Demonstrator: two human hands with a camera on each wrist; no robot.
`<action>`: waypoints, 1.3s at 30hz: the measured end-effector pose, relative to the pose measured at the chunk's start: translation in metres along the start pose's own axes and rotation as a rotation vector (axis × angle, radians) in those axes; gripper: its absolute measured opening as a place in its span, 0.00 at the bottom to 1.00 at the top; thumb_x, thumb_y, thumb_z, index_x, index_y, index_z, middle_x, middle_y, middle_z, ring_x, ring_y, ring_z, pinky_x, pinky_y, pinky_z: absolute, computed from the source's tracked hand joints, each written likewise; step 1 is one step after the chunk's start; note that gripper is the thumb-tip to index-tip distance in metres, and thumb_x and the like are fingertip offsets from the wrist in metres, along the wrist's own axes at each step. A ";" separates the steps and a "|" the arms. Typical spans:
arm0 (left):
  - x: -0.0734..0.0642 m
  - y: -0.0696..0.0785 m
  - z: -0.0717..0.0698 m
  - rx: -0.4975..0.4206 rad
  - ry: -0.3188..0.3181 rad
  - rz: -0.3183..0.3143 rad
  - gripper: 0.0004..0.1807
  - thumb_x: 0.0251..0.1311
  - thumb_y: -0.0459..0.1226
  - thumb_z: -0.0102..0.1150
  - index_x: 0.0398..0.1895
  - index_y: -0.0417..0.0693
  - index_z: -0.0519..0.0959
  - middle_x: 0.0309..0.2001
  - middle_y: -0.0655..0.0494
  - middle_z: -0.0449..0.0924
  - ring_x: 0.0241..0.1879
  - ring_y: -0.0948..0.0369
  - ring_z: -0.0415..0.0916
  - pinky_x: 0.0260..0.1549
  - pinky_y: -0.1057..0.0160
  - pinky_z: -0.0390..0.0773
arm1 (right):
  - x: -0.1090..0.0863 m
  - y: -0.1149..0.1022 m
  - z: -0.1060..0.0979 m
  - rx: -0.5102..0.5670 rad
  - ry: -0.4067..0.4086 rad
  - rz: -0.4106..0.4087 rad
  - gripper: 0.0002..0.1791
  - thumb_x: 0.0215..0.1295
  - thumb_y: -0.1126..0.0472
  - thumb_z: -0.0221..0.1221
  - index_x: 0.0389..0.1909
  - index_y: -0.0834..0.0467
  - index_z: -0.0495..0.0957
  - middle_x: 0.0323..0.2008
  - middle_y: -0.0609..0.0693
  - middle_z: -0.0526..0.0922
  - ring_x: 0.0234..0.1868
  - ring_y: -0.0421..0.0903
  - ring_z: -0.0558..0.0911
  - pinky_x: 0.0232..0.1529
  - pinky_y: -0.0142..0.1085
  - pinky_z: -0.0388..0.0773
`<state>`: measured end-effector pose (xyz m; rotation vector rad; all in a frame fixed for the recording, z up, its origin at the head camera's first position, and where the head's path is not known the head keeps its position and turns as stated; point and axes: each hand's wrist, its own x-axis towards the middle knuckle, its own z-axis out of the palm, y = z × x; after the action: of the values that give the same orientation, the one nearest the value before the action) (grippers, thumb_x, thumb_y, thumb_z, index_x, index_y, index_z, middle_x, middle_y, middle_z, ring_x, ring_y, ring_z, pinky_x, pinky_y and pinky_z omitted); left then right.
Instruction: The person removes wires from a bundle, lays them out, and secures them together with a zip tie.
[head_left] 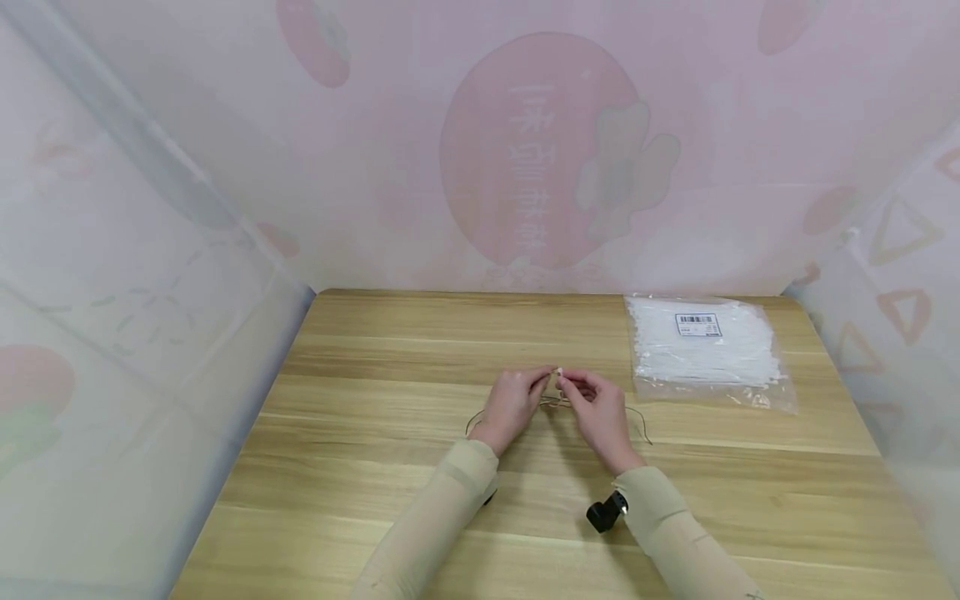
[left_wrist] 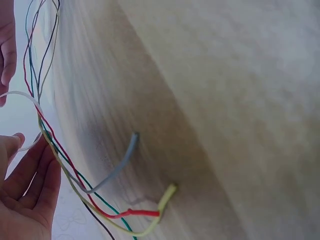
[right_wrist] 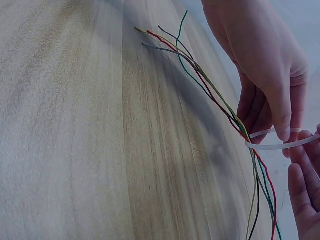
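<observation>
A white cable tie (right_wrist: 272, 147) loops around the middle of a bundle of thin coloured wires (right_wrist: 207, 85), red, green, yellow, grey and dark. My left hand (head_left: 513, 404) pinches one part of the tie between thumb and fingers. From the other side, my right hand (head_left: 600, 412) pinches the tie near its other end, fingertips close to the left ones. In the left wrist view the tie (left_wrist: 20, 93) makes a wide, loose loop, and the loose wire ends (left_wrist: 115, 170) spread over the tabletop. Fingers partly hide where the tie's ends meet.
At the back right of the wooden table (head_left: 360, 467) lies a clear bag of white cable ties (head_left: 705, 354) with a barcode label. Pale printed walls (head_left: 375, 167) enclose the table at the back and both sides. A black wrist camera (head_left: 606, 512) sits below the right sleeve.
</observation>
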<state>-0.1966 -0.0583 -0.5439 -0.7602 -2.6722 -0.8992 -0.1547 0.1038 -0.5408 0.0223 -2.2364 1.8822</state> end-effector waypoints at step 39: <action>-0.004 0.003 0.000 0.044 -0.009 0.055 0.13 0.76 0.39 0.55 0.56 0.49 0.86 0.49 0.56 0.87 0.48 0.61 0.84 0.46 0.64 0.81 | 0.000 0.002 -0.002 -0.012 -0.016 0.036 0.09 0.71 0.67 0.63 0.47 0.68 0.84 0.39 0.65 0.87 0.39 0.63 0.85 0.35 0.25 0.77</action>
<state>-0.1913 -0.0578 -0.5436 -0.8254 -2.6551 -0.8228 -0.1547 0.1059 -0.5429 -0.0055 -2.2737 1.8929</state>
